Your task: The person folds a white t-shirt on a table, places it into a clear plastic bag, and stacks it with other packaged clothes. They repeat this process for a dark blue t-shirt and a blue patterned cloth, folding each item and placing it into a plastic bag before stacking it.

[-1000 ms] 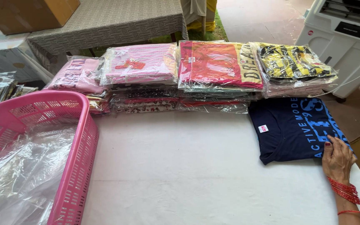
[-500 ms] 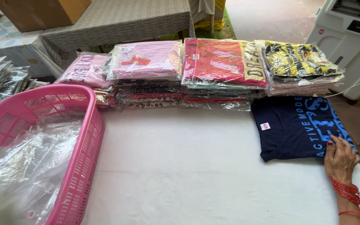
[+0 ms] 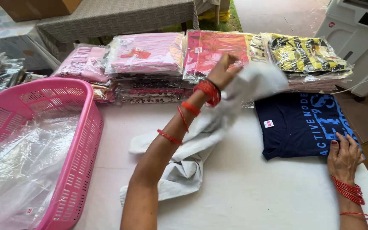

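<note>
**White garment up in the left hand, right hand parked on the navy tee**

So here's what I'm seeing on my feed. The left hand (image 3: 223, 70) is raised over the middle of the table (image 3: 252, 200), fingers closed around a white garment (image 3: 201, 140). It's a bit blurred up there, so I can't tell exactly how tight the grip is, but the cloth is clearly bunched in it. The fabric trails down from the hand in a long crumpled strip, and its lower end lies on the table just beside the left forearm. Red bangles sit on that wrist and forearm.

The right hand (image 3: 344, 155) is flat, fingers spread and open, pressing on the lower right corner of a folded navy t-shirt (image 3: 299, 125) with blue print. It's not gripping anything, just resting on top. The shirt lies on the right side of the table, near the edge.

Behind all that, along the back of the table, there's a row of bagged shirt stacks (image 3: 201, 59): pink ones, a red one, a yellow and black one. On the left is a pink plastic basket (image 3: 79, 153) with clear plastic bags (image 3: 22, 166) inside. A white machine (image 3: 358, 38) stands at the top right, off the table.
</note>
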